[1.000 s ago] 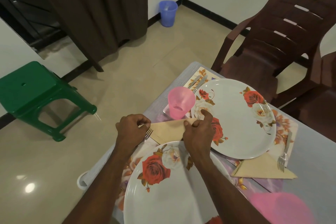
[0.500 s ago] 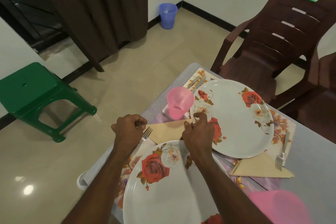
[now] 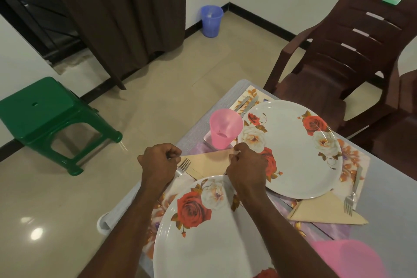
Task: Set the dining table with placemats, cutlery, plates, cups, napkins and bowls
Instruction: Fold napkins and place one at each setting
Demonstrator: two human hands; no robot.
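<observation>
A beige folded napkin [image 3: 208, 162] lies between two rose-patterned white plates, the near plate [image 3: 203, 232] and the far plate [image 3: 293, 149]. My left hand [image 3: 159, 162] pinches the napkin's left corner, its fingers curled. My right hand [image 3: 246, 165] pinches the napkin's right corner. A fork [image 3: 182, 166] rests on the napkin beside my left hand. A pink cup [image 3: 224, 128] stands just beyond the napkin. A second beige napkin [image 3: 322, 212] with a fork [image 3: 352, 194] on it lies to the right. Floral placemats [image 3: 352, 160] sit under the plates.
A knife [image 3: 248, 105] lies at the far plate's left. A blurred pink cup [image 3: 347, 259] is at the bottom right. A brown plastic chair [image 3: 352, 56] stands behind the table. On the floor are a green stool [image 3: 49, 115] and a blue bin [image 3: 211, 21].
My right thumb, stretched out a second ago, has curled in onto the napkin's corner. Both hands stay at the napkin's ends; the napkin has barely shifted.
</observation>
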